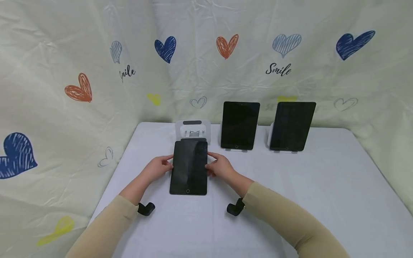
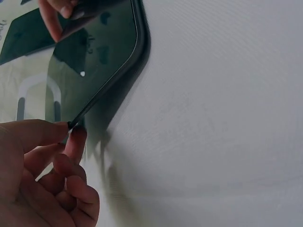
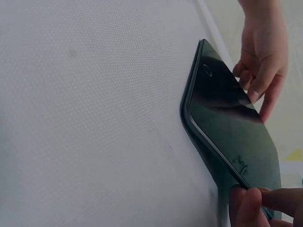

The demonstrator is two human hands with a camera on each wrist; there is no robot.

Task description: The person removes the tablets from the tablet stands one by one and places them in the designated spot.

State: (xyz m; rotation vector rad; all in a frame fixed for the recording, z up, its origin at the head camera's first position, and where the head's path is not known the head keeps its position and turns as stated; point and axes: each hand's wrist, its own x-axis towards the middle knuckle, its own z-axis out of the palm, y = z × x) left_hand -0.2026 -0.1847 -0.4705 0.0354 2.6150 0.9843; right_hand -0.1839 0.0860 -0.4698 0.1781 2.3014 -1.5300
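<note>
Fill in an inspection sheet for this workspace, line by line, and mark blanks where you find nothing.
Surface: white table, lightly creased.
Job's things: held tablet, screen dark; white stand just behind it, bearing no tablet; middle tablet and right tablet, propped up, screens dark.
Clutter: nothing seen.
Grippers: left hand pinches the held tablet's left edge, right hand its right edge.
Cables: nothing seen.
Surroundings: pale curtain printed with hearts and "Smile".
</note>
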